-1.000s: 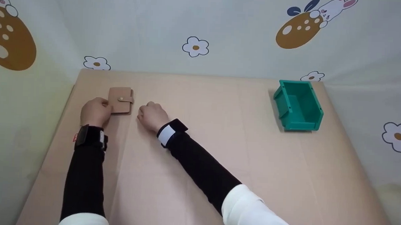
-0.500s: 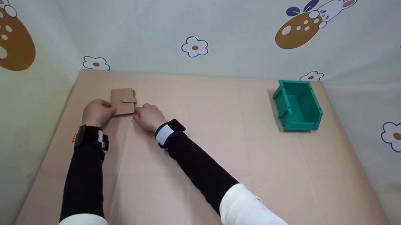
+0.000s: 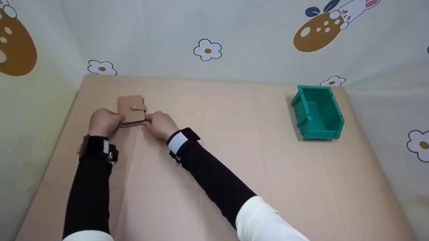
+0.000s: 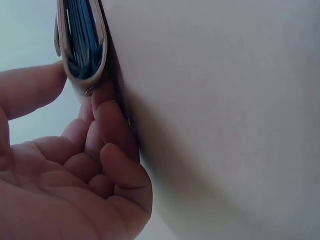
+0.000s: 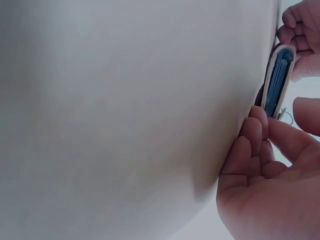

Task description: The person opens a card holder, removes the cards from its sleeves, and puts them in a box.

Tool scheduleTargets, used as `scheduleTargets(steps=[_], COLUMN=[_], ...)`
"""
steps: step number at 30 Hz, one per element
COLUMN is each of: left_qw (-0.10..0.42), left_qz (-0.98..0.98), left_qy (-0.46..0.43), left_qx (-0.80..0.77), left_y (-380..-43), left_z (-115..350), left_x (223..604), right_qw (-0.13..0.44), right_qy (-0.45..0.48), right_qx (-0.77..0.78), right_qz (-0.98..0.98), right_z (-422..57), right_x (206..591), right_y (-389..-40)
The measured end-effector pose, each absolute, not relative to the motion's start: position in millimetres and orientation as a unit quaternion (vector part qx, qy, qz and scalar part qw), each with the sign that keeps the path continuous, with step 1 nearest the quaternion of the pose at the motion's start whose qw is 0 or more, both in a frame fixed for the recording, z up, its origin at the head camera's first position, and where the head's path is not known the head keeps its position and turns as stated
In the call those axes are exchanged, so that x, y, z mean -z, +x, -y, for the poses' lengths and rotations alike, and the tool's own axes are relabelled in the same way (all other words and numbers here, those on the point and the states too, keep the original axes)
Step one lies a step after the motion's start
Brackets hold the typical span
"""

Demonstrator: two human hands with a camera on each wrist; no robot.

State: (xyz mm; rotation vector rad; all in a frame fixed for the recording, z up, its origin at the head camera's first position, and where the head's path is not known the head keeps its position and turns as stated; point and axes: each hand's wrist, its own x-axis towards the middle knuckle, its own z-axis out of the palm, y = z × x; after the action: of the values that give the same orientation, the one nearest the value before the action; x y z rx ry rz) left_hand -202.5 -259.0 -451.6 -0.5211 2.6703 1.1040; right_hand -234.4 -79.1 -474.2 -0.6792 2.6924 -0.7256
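Note:
A tan card holder (image 3: 131, 107) with a snap strap lies near the table's far left, its near edge slightly raised. My left hand (image 3: 104, 121) pinches its lower left side, thumb on top and fingers beneath. In the left wrist view the card holder (image 4: 82, 40) shows dark blue inner sleeves edge-on, close to the left thumb (image 4: 35, 90). My right hand (image 3: 160, 124) touches the lower right corner with its fingertips. From the right wrist, bent fingers (image 5: 257, 131) meet the card holder's (image 5: 278, 82) strap side, while the thumb stands apart from it.
A green open-front bin (image 3: 318, 114) stands at the table's far right. The tan-covered table (image 3: 216, 153) is bounded by patterned cloth (image 3: 247, 38) at the back and both sides.
My right hand has come left to the card holder's corner. The card holder shifted slightly right, then its near edge tipped up. My left hand now has its thumb over the card holder's edge.

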Motion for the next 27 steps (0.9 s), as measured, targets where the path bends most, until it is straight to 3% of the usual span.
scheduleTargets(steps=[9,16,27], left_qw=[0.086,0.038,0.022], left_qz=[-0.863,-0.844,-0.83], left_qy=[-0.198,-0.17,-0.107], left_qx=[-0.456,-0.508,-0.547], left_y=[-204.6,-205.3,-197.9], left_z=[229.6,181.3,98.1], left_x=[446.5,436.3,437.0], right_qw=[0.138,0.099,0.081], right_qy=[-0.175,-0.129,-0.129], right_qx=[0.342,0.388,0.39], right_qz=[-0.913,-0.907,-0.908], right_z=[51.0,-1.7,-95.3], right_x=[466.0,443.1,427.2], right_y=[-239.4,-243.8,-226.6])
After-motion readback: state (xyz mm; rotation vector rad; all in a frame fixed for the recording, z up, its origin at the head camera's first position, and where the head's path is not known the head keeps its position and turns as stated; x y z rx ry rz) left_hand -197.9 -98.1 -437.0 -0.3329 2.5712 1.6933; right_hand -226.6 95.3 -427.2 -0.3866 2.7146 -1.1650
